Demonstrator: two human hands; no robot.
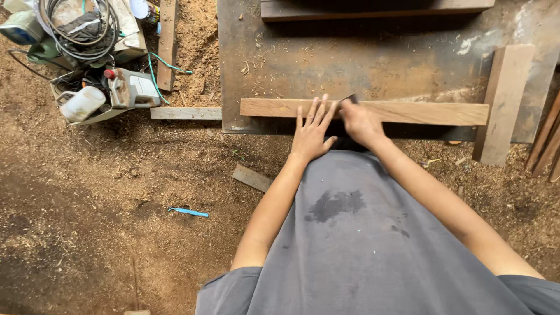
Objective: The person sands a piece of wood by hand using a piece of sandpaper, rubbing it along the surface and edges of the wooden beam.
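Observation:
A long light wooden plank (pixel 408 112) lies across the near edge of a dark, dusty workbench (pixel 373 64). My left hand (pixel 311 131) rests flat on the plank's near edge, fingers spread. Just to its right, my right hand (pixel 360 121) is closed around a small dark tool (pixel 349 100) whose tip touches the plank's top face. What kind of tool it is cannot be made out.
A second plank (pixel 504 102) leans at the bench's right end, with more boards (pixel 548 140) beyond. At the upper left are power tools (pixel 131 87), coiled cables (pixel 81 26) and a white jug (pixel 81 104). Sawdust covers the ground, with a wood offcut (pixel 252 178) and a blue strip (pixel 189 212).

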